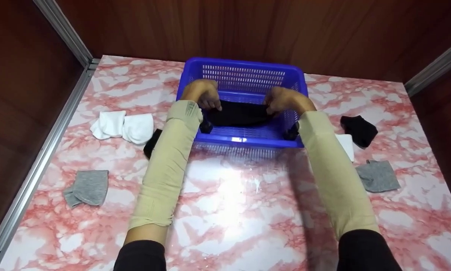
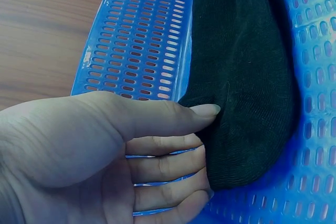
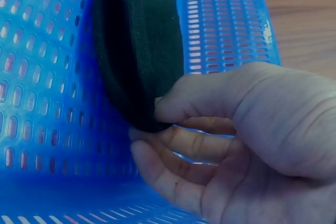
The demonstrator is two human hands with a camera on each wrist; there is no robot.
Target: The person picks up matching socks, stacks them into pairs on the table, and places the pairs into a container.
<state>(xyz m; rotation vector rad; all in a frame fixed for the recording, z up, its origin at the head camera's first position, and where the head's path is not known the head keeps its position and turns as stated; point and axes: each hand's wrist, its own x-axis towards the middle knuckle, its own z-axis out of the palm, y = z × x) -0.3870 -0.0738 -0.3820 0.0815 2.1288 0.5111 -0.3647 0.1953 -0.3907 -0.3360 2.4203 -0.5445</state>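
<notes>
A black sock point(image 1: 242, 113) is stretched crosswise inside the blue plastic basket point(image 1: 244, 63), held at both ends. My left hand point(image 1: 207, 96) pinches its left end; in the left wrist view the thumb point(image 2: 173, 116) presses on the dark knit with the fingers beneath. At the other end my right hand point(image 1: 283, 101) pinches the sock's edge between thumb and fingers, which the right wrist view shows close up at the sock's rounded tip point(image 3: 149, 121). Perforated basket walls surround both hands. Beige sleeves cover both forearms.
White folded socks point(image 1: 121, 126) and a grey pair point(image 1: 89, 187) lie to the left. A black item point(image 1: 152, 143) is partly behind the left forearm. On the right are a black sock point(image 1: 359, 130), a white one point(image 1: 346, 146) and a grey one point(image 1: 378, 176). Brown panels point(image 1: 248, 30) enclose the table.
</notes>
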